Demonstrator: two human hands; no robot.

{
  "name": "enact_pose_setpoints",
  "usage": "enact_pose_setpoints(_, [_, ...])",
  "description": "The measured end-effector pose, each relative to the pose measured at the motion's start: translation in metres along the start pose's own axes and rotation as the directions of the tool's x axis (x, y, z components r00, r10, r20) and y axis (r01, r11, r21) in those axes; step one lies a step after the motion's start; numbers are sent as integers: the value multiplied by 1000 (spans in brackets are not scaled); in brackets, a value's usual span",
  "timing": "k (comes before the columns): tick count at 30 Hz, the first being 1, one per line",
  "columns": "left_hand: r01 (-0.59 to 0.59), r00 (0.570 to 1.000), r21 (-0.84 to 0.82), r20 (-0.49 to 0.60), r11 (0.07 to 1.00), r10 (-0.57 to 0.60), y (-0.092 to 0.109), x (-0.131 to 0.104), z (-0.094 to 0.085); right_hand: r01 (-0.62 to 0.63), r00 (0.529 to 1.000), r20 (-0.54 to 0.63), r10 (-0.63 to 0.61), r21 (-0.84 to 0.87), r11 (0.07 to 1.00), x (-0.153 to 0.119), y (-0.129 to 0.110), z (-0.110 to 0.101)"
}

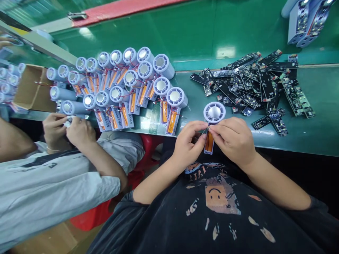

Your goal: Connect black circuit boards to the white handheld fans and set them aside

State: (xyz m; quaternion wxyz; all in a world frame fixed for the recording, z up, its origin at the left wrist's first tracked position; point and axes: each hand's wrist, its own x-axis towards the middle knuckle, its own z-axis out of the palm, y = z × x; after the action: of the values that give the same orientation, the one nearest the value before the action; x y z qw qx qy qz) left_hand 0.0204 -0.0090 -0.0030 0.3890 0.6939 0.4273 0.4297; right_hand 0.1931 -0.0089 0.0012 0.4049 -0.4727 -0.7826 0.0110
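A lavender handheld fan is in front of me at the table's front edge, its round head facing up. Its open handle shows an orange battery with dark thin wires along it. My left hand pinches thin wires at the fan's neck, thumb and index finger together. From the other side my right hand pinches at the same spot, its fingertips almost touching the left ones. The wire ends are mostly hidden by the fingers.
Several similar fans with exposed orange batteries stand to the left on the green table. A pile of black circuit boards lies to the right. Beside me on the left, a co-worker's hands hold a small whitish part near a cardboard box.
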Motion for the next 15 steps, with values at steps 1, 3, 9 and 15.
enact_pose_setpoints(1, [8,1000,-9,1,1000,-8,0,0,1,-4,1000,-1,4,2,1000,-1,0,1])
enact_pose_setpoints(3, [30,1000,-41,3,999,-30,0,-1,2,-27,1000,12,27,15,1000,-1,0,1])
enact_pose_setpoints(9, [16,1000,-29,22,999,-16,2,-3,-1,-132,976,206,65,332,934,10,18,-7])
enact_pose_setpoints(15, [-42,994,16,101,999,40,7,2,-10,-280,949,268,163,491,825,18,28,-5])
